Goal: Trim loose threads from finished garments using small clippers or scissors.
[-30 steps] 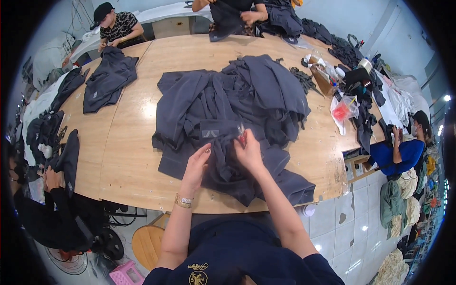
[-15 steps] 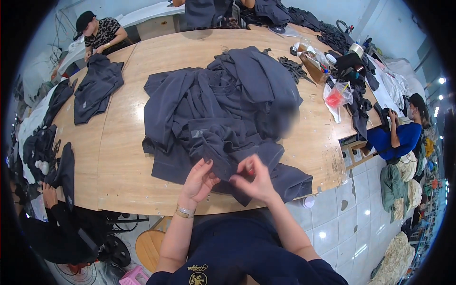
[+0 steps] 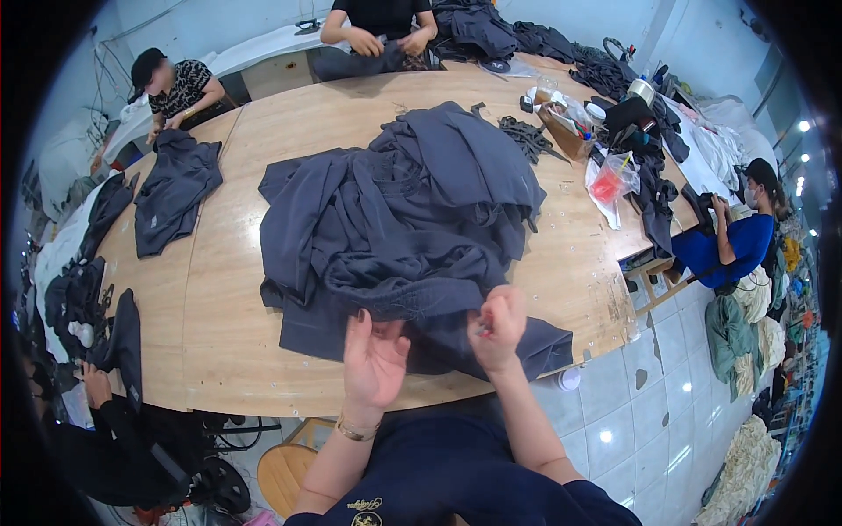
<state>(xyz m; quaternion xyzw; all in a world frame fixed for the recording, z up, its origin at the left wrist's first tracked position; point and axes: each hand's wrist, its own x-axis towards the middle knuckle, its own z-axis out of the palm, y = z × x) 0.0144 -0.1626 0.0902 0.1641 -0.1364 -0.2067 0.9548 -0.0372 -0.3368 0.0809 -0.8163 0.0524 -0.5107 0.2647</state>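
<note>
A dark grey garment (image 3: 408, 298) is lying at the near side of a heap of clothes (image 3: 465, 167), its thick, stitched edge bunching up right in front of the person. Under that edge the left hand (image 3: 377, 364) is resting palm up, thumb at the cloth; the fabric is hiding the other fingertips, so there's no telling whether they're pinching. Over on the right, the right hand (image 3: 500, 329) is staying closed on a small item (image 3: 482, 326), mostly hidden, right beside the garment's edge. A bracelet (image 3: 358, 432) is circling the left wrist.

Now outward: the heap is covering the middle of a pale wooden table (image 3: 219, 351). Beyond its right side, a bundle of dark straps (image 3: 526, 136) is lying near a brown box (image 3: 566, 131), and a clear bag with something red inside (image 3: 610, 186) is sitting nearer. To the left, 1 more dark garment (image 3: 180, 188) is lying flat, with a seated worker (image 3: 189, 92) bending over its far end. At the far side, 1 worker (image 3: 377, 22) is holding dark cloth in 2 hands. Far right, a worker in blue (image 3: 745, 250) is sitting, and near left a round wooden stool (image 3: 285, 478) is standing.
</note>
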